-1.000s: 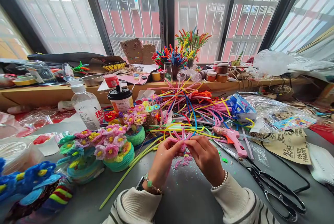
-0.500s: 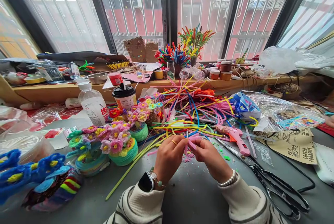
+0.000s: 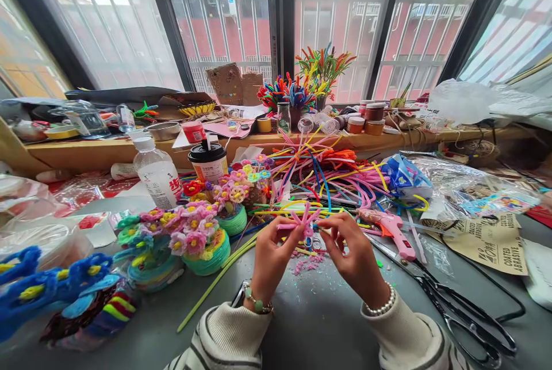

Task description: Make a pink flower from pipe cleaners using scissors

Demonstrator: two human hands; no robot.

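Grey tabletop point(image 3: 310, 312) runs up to a cluttered window ledge, strewn with craft supplies. Just above it, the left hand point(image 3: 269, 255) pinches a small pink pipe-cleaner flower point(image 3: 302, 221) by its base, spiky petals fanned upward. The right hand point(image 3: 353, 252) meets it from the other side, fingers curled narrow, thumb and forefinger apparently touching the flower, though the exact contact is hard to make out. Pink trimmings point(image 3: 307, 262) lie beneath, partly hidden by the hands. A pink glue gun point(image 3: 390, 226) rests nearby, and black scissors point(image 3: 466, 315) are cut off at the bottom edge.
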